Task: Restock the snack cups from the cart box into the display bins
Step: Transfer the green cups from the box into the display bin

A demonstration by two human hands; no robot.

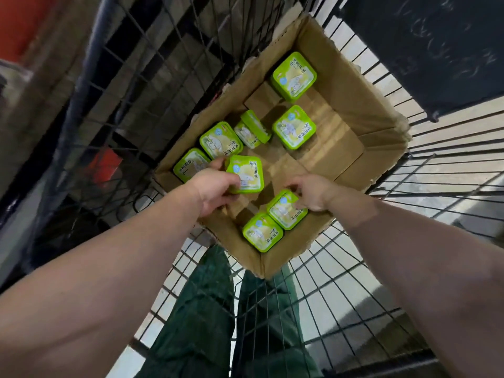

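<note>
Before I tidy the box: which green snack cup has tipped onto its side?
The small middle cup, between two lid-up cups; its side wall shows, while the others face lid-up.

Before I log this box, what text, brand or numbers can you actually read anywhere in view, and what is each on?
Nothing reads cleanly.
Green snack cup lids: large Chinese characters down one edge, too blurred to quote.
Same lids: a small round blue badge and a red brand mark in the corner, both too small to read.
Cup tipped on its side: wall print blurred.
Cardboard box: no print visible.
Wire cart: no sign or label visible.
</note>
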